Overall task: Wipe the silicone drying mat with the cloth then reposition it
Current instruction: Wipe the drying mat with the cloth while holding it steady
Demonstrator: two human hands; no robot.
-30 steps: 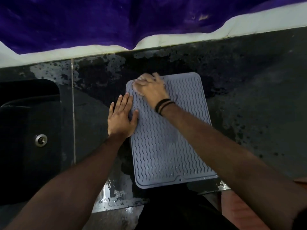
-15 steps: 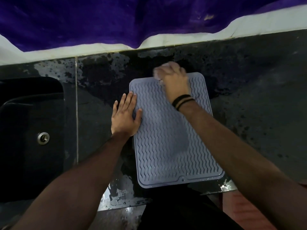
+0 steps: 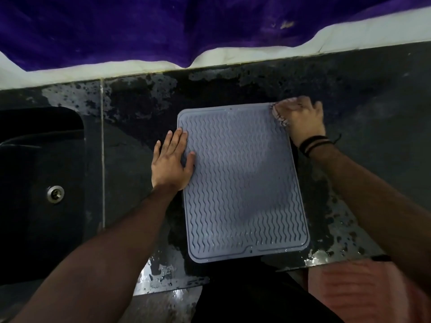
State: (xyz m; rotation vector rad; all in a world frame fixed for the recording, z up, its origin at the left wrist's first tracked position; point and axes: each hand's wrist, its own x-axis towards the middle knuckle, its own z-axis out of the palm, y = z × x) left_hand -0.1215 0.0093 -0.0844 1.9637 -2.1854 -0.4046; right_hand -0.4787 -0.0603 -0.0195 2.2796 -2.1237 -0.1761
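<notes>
- The silicone drying mat (image 3: 242, 183) is grey-blue with wavy ridges, lying flat on a dark, wet-looking countertop (image 3: 373, 136), roughly in the middle, with its near edge close to the counter's front edge.
- Left hand (image 3: 171, 163) lies flat, fingers straight and close together, thumb spread out. It sits on the mat's left edge, with the thumb and inner fingers on the mat and the rest on the counter.
- Right hand (image 3: 299, 117) is at the mat's far right corner, fingers curled around a bunched-up cloth (image 3: 279, 116). Only a bit of the cloth peeks out on the left of the hand, pressed against the mat's corner.
- Black bands (image 3: 313, 143) are on the right wrist.
- A dark sink (image 3: 35, 183) is off to the left, well apart from the mat, with a metal drain (image 3: 55, 194) showing.
- A purple fabric (image 3: 163, 26) hangs over the white wall behind the counter.
</notes>
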